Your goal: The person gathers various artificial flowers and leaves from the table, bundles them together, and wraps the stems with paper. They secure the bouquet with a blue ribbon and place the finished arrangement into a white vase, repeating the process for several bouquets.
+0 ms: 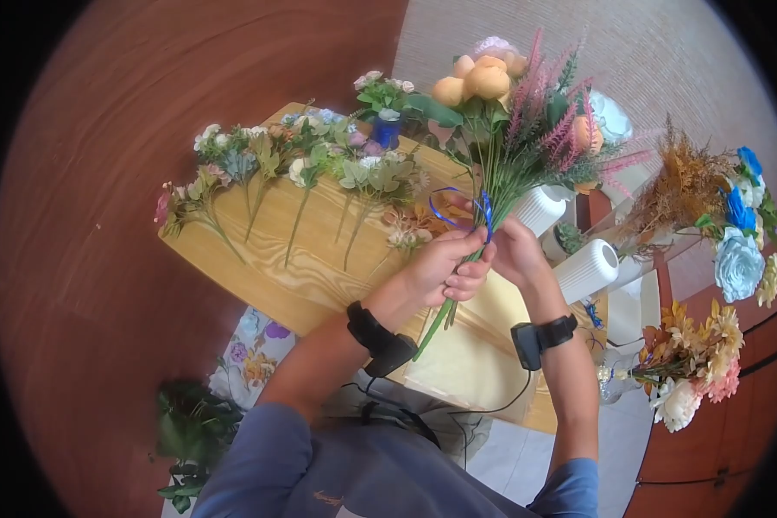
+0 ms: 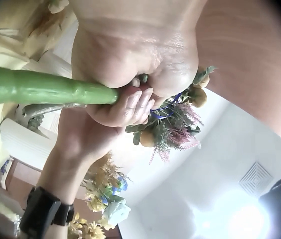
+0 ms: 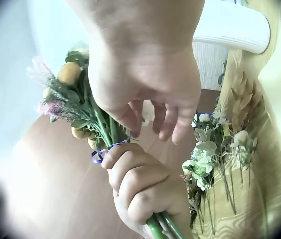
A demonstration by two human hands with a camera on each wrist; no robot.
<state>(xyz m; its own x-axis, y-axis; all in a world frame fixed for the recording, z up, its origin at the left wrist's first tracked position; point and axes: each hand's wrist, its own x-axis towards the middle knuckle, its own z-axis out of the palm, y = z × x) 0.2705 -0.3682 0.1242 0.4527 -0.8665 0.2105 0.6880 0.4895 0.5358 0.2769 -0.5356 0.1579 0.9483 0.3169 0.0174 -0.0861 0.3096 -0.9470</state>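
Observation:
My left hand grips a bundle of green flower stems, fingers wrapped round them, as the right wrist view shows. The artificial bouquet above has peach blooms, pink sprays and a pale blue flower. A thin blue ribbon circles the stems just above the left hand, with a loop out to the left. My right hand is bent over the ribbon; its thumb and index fingertip come together at a ribbon end, the other fingers hanging apart. In the left wrist view a thick green stem sticks out below the grip.
Loose flower stems lie in a row on the wooden table. A small blue pot stands at its far edge. White ribbed vases are at right, beside more bouquets. Pale wrapping sheets lie near the body.

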